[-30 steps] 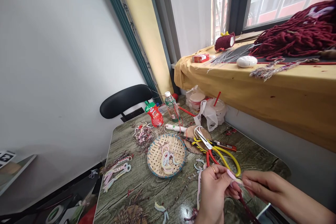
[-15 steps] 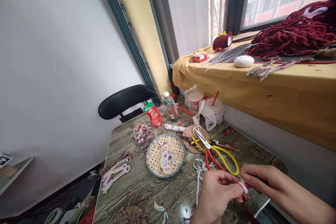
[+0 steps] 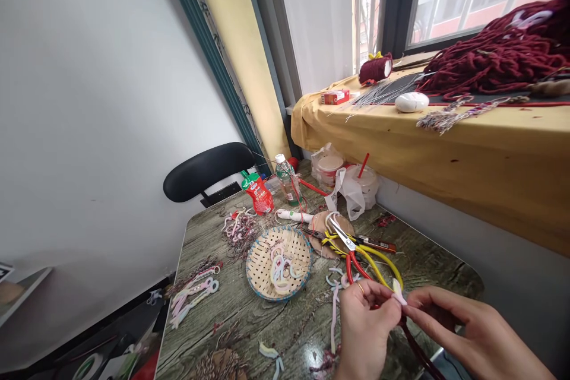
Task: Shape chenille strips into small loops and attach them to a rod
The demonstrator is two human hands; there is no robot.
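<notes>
At the table's near right, my left hand (image 3: 369,323) pinches a short piece of soft pale pink and yellow yarn (image 3: 398,290) between thumb and fingers. My right hand (image 3: 463,323) meets it from the right, its thumb and forefinger closed at the lower end of the same yarn. A dark red cord (image 3: 421,349) hangs down from between the hands; how it joins the yarn is hidden by the fingers. Just beyond the left hand lie scissors (image 3: 350,246) with red and yellow handles, beside pastel yarn pieces (image 3: 333,309).
A woven bamboo basket (image 3: 255,282) with pastel yarn loops stands left of the hands. Farther back are a red pouch (image 3: 259,195), a plastic bottle (image 3: 287,181) and bagged cups (image 3: 356,187). A yellow-covered ledge (image 3: 378,136) bears dark red yarn (image 3: 494,59). A black chair (image 3: 209,169) stands behind.
The yarn now points upward between my fingertips instead of lying tilted. My right hand has shifted slightly down and left, its fingers more spread, and more of the red cord shows.
</notes>
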